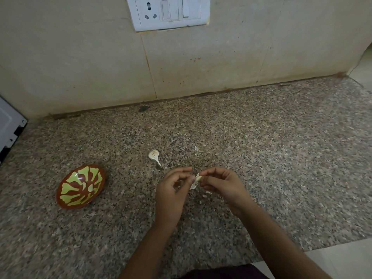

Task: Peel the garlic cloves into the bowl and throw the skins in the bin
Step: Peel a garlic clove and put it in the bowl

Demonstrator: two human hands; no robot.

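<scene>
- Left hand point(171, 195) & right hand point(220, 185) both pinch one garlic clove point(197, 179), papery skin hanging.
- Round glossy bowl point(80, 187), brown w/ green pattern, on speckled granite counter point(281, 158).
- Papery garlic stem piece point(154, 156) lies nearby.

Speckled granite counter point(271, 141), back edge against wall. Brown-and-green bowl point(81, 187) sits at left. Garlic piece with stem point(154, 156) lies near centre, well apart from bowl. Small skin scraps point(196, 148) scattered right of it. Grey appliance corner point(10, 125) at far left.
</scene>
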